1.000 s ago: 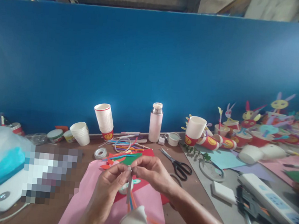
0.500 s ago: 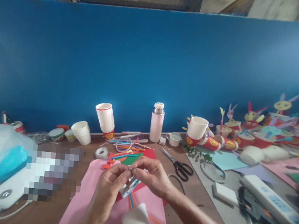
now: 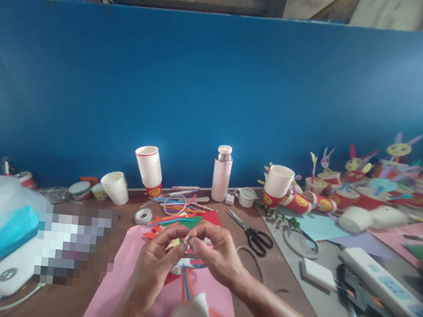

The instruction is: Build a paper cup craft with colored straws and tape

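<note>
My left hand and my right hand meet over the pink paper, thumbs and forefingers pinched together fingertip to fingertip. A small pale bit shows between the fingertips, too small to name. Just below the fingers is a whitish thing with coloured markings, partly hidden by both hands. Nearer to me, a white paper cup lies tilted on the pink paper. Orange and blue sticks lie between it and my hands. Red paper and green paper show behind my fingers.
Black-handled scissors lie right of my hands, a tape roll to the left. Behind stand a pink thermos and stacked paper cups. A power strip lies right; rabbit-faced cup crafts stand at the back right.
The whitish, colour-marked thing under my fingers has changed its angle and sits slightly higher. My fingertips remain pinched together in nearly the same place. The tilted cup has shifted slightly.
</note>
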The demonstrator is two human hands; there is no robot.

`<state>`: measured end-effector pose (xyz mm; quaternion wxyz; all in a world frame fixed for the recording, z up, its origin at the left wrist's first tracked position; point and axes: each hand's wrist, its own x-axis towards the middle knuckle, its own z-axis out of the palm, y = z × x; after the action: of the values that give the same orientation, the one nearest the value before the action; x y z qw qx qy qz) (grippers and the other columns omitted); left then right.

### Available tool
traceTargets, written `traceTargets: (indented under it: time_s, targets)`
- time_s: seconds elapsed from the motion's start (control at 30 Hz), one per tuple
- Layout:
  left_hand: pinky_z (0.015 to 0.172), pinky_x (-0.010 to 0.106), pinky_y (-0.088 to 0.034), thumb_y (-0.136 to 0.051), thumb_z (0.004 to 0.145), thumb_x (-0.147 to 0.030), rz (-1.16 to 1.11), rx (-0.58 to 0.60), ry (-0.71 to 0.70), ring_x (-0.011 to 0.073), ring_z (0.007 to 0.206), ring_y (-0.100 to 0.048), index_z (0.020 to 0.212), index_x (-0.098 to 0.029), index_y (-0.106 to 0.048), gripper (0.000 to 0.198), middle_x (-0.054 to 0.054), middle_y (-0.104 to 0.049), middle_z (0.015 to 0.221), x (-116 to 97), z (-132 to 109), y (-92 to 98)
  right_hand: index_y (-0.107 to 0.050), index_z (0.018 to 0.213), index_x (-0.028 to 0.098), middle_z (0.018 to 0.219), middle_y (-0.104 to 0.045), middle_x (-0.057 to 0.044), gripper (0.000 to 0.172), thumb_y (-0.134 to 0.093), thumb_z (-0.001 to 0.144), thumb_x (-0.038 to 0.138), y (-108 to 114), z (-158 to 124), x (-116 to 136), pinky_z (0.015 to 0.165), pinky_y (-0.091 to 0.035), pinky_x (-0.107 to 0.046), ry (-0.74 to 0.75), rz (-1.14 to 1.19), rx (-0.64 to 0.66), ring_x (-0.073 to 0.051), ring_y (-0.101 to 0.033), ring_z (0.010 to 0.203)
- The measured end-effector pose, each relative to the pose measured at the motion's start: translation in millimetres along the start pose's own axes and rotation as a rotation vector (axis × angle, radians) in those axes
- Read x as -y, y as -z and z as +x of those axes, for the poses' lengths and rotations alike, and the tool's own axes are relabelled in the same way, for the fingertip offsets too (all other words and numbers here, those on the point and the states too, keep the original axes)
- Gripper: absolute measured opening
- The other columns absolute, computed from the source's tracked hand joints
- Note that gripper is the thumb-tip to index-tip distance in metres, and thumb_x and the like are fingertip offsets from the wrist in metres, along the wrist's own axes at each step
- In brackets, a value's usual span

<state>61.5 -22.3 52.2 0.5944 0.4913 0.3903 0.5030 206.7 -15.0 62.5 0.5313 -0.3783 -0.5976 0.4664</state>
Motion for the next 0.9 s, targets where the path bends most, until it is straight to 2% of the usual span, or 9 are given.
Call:
traceTargets:
  time_s: [0.07,0.17,0.23,0.3,0.37,0.43,0.53,0.67,0.9]
  targets:
    - [0.068,0.027,-0.047,-0.065,0.074,-0.028,0.017,-0.022,-0.024,0.0204,0.084,-0.060,0.097,-0.018,-0.063,0.025,0.006,-0.066,0.092,-3,-2,-2.3,-0.060,0.067,0.015,0.059,-0.055,0.001,0.007,-0.058,0.071,0.021,-1,0,-1,0.051,-0.038,-0.020,-0.038,0.075,-0.002,-0.009,-0.046,0.053]
    - [0.070,0.027,-0.046,-0.067,0.070,-0.031,0.017,-0.129,-0.112,0.0217,0.089,-0.058,0.090,-0.018,-0.065,0.024,0.007,-0.063,0.101,-7,-4,-5.8,-0.058,0.068,0.015,0.060,-0.056,0.001,0.011,-0.060,0.072,0.025,2,3,-5,0.055,-0.040,-0.022,-0.070,0.183,-0.012,-0.009,-0.048,0.055]
    - [0.068,0.023,-0.045,-0.068,0.069,-0.031,0.031,-0.175,-0.174,0.0178,0.083,-0.057,0.078,-0.018,-0.066,0.016,0.004,-0.061,0.094,-8,-5,-7.2,-0.058,0.069,0.015,0.063,-0.058,0.000,0.011,-0.059,0.073,0.025,4,5,-7,0.059,-0.042,-0.023,-0.070,0.198,-0.016,-0.011,-0.051,0.058]
    - [0.059,0.020,-0.042,-0.067,0.069,-0.030,0.065,-0.135,-0.164,0.0125,0.068,-0.053,0.067,-0.016,-0.065,0.014,0.001,-0.058,0.080,-8,-6,-7.6,-0.059,0.070,0.015,0.063,-0.060,0.000,0.008,-0.057,0.074,0.022,5,6,-7,0.060,-0.042,-0.024,-0.044,0.114,-0.039,-0.012,-0.052,0.060]
    - [0.053,0.019,-0.039,-0.066,0.071,-0.029,0.103,-0.077,-0.120,0.0100,0.060,-0.048,0.066,-0.016,-0.066,0.014,-0.001,-0.054,0.071,-7,-6,-7.5,-0.061,0.069,0.016,0.064,-0.061,0.000,0.008,-0.055,0.073,0.017,4,4,-6,0.060,-0.042,-0.023,0.030,-0.048,-0.083,-0.012,-0.054,0.061]
    - [0.055,0.019,-0.039,-0.066,0.071,-0.029,0.128,-0.058,-0.090,0.0112,0.062,-0.049,0.070,-0.016,-0.069,0.013,0.000,-0.055,0.070,-5,-5,-6.8,-0.063,0.069,0.017,0.065,-0.062,0.000,0.011,-0.054,0.073,0.013,3,2,-5,0.060,-0.042,-0.023,0.144,-0.214,-0.112,-0.013,-0.055,0.063]
    - [0.058,0.020,-0.039,-0.066,0.072,-0.029,0.141,-0.078,-0.065,0.0122,0.066,-0.051,0.076,-0.018,-0.070,0.013,0.000,-0.059,0.072,-3,-3,-4.6,-0.065,0.073,0.018,0.068,-0.063,-0.002,0.014,-0.053,0.075,0.011,3,0,-5,0.061,-0.042,-0.024,0.323,-0.381,-0.092,-0.013,-0.056,0.064]
    - [0.050,0.018,-0.034,-0.064,0.074,-0.031,0.150,-0.081,-0.042,0.0080,0.054,-0.042,0.072,-0.017,-0.067,0.014,-0.004,-0.050,0.060,-2,-1,-1.2,-0.066,0.083,0.019,0.076,-0.065,-0.005,0.016,-0.052,0.079,0.014,6,0,-8,0.065,-0.042,-0.029,0.496,-0.525,-0.045,-0.016,-0.057,0.070]
    - [0.055,0.018,-0.034,-0.063,0.076,-0.030,0.167,-0.062,-0.040,0.0088,0.061,-0.042,0.076,-0.017,-0.066,0.013,-0.002,-0.051,0.069,0,-3,4.7,-0.065,0.097,0.023,0.082,-0.066,-0.004,0.022,-0.052,0.081,0.014,8,0,-12,0.065,-0.039,-0.029,0.621,-0.660,0.015,-0.016,-0.056,0.073]
